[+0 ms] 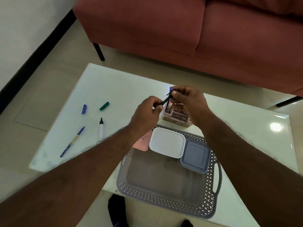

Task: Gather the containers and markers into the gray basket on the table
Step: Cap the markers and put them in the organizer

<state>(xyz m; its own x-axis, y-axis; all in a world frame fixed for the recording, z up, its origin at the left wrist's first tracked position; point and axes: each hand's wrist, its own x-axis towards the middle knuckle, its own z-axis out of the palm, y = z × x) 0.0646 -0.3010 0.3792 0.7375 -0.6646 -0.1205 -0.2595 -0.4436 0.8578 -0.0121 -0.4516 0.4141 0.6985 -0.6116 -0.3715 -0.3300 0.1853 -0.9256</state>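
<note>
Head view, near to far: gray basket (168, 194) on the desk (114, 89) holding three containers; above it our left hand (146, 115) pinches a marker (164, 101) while our right hand (188, 102) presses its blue cap (171, 88) — misalignment risks slipping, inking fingers; loose caps, markers wait far left.

table (131, 82): white, glossy, standing before the sofa | lying on it at left: blue cap (84, 109), green cap (104, 106), uncapped marker (101, 128), blue pen (72, 142) | sitting on it: pink organizer (176, 116), gray basket (164, 202) overhanging the near edge
</note>
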